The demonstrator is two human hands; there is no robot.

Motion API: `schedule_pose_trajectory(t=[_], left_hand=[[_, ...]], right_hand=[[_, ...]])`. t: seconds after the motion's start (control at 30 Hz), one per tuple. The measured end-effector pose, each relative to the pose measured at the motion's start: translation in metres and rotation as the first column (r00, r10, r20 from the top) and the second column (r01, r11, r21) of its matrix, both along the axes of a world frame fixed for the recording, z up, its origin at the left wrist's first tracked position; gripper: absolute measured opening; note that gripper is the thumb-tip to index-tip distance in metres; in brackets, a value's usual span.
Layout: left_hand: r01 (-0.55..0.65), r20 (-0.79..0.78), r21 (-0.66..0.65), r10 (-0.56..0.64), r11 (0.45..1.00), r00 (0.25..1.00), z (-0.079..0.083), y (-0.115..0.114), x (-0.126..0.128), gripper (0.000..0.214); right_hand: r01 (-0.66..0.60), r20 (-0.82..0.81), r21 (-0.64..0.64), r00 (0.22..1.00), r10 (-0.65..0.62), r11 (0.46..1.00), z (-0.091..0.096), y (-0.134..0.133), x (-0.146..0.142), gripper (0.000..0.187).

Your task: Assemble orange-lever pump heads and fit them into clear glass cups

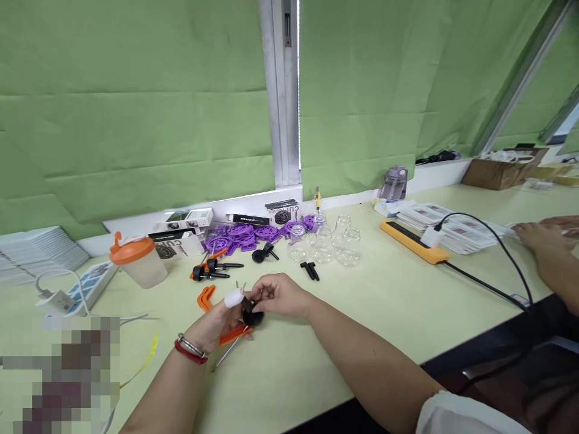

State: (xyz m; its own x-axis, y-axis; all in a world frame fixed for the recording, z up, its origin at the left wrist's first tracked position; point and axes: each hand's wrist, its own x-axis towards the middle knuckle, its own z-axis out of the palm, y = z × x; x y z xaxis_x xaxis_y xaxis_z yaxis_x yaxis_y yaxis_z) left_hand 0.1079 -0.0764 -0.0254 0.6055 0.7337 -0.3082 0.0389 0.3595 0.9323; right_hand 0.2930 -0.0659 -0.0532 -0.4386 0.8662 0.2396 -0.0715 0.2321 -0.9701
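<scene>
My left hand (224,319), with a white wrap on one digit, is closed around a black round part (253,317). An orange arm piece (234,334) and a thin metal rod (226,354) stick out below it. With fingers pinched, my right hand (281,294) grips the top of the same black part; its fingertips hide the exact contact. Beside my left hand lie loose orange curved pieces (205,298). Further back are black parts with stems (212,269), another black round part (265,253) and small black pegs (310,271).
Clear glass jars (348,250) and purple plastic pieces (242,235) stand toward the wall, near cup holder boxes (174,244). An orange-lidded cup (142,265) is at left. An orange power strip (414,242) with a cable lies at right. Another person's hand (543,235) rests at far right.
</scene>
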Motion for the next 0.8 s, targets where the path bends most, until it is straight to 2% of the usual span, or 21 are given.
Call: schedule_pose_trajectory(t=[0.1, 0.13, 0.2, 0.23, 0.3, 0.37, 0.4, 0.43, 0.47, 0.5, 0.57, 0.63, 0.67, 0.73, 0.8], left_hand=[[-0.128, 0.207, 0.206, 0.084, 0.97, 0.975, 0.013, -0.007, 0.002, 0.063], [-0.199, 0.276, 0.282, 0.119, 0.939, 0.954, 0.015, -0.009, 0.003, 0.068], [-0.355, 0.383, 0.423, 0.191, 0.834, 0.904, 0.014, -0.012, 0.007, 0.075], [-0.448, 0.43, 0.501, 0.237, 0.74, 0.871, 0.011, -0.012, 0.01, 0.078], [-0.503, 0.396, 0.681, 0.309, 0.533, 0.864, 0.003, -0.014, 0.015, 0.08], [-0.406, 0.28, 0.858, 0.376, 0.315, 0.884, -0.005, -0.016, 0.019, 0.092], [-0.322, 0.211, 0.918, 0.4, 0.232, 0.892, -0.008, -0.017, 0.021, 0.099], [-0.236, 0.148, 0.957, 0.413, 0.171, 0.899, -0.01, -0.018, 0.022, 0.104], [-0.161, 0.092, 0.978, 0.416, 0.133, 0.905, -0.011, -0.02, 0.023, 0.108], [-0.108, 0.052, 0.988, 0.409, 0.114, 0.911, -0.011, -0.021, 0.023, 0.109], [-0.074, 0.03, 0.992, 0.37, 0.104, 0.928, -0.01, -0.021, 0.022, 0.104], [-0.142, 0.091, 0.982, 0.355, 0.122, 0.931, -0.01, -0.02, 0.021, 0.091], [-0.206, 0.138, 0.967, 0.372, 0.15, 0.918, -0.011, -0.018, 0.02, 0.082], [-0.33, 0.182, 0.905, 0.457, 0.267, 0.871, -0.014, -0.013, 0.019, 0.067], [-0.378, 0.09, 0.813, 0.545, 0.444, 0.833, -0.019, -0.007, 0.018, 0.057]], right_hand=[[0.104, -0.081, -0.012, 0.991, -0.105, 0.994, 0.009, -0.003, 0.004, 0.033], [0.078, -0.104, -0.04, 0.991, -0.082, 0.996, 0.012, -0.004, 0.005, 0.038], [-0.075, -0.164, -0.126, 0.985, 0.054, 0.989, 0.018, -0.008, 0.006, 0.054], [-0.182, -0.203, -0.171, 0.968, 0.147, 0.968, 0.02, -0.011, 0.005, 0.063], [-0.357, -0.282, -0.224, 0.914, 0.29, 0.907, 0.022, -0.017, 0.001, 0.075], [-0.417, -0.329, -0.226, 0.884, 0.334, 0.881, 0.024, -0.024, -0.003, 0.071], [-0.407, -0.335, -0.223, 0.885, 0.323, 0.886, 0.025, -0.026, -0.005, 0.064], [-0.384, -0.329, -0.224, 0.895, 0.302, 0.896, 0.026, -0.028, -0.006, 0.056], [-0.356, -0.311, -0.229, 0.909, 0.279, 0.906, 0.027, -0.03, -0.007, 0.048], [-0.329, -0.282, -0.238, 0.924, 0.259, 0.914, 0.027, -0.03, -0.007, 0.043], [-0.273, -0.208, -0.25, 0.952, 0.224, 0.929, 0.028, -0.029, -0.005, 0.039], [-0.176, -0.086, -0.215, 0.983, 0.161, 0.961, 0.028, -0.025, -0.002, 0.035], [-0.107, 0.007, -0.156, 0.994, 0.109, 0.982, 0.027, -0.022, 0.0, 0.031], [0.034, 0.239, 0.062, 0.97, -0.048, 0.998, 0.025, -0.017, 0.002, 0.021], [0.094, 0.45, 0.318, 0.861, -0.238, 0.943, 0.023, -0.013, 0.004, 0.016]])
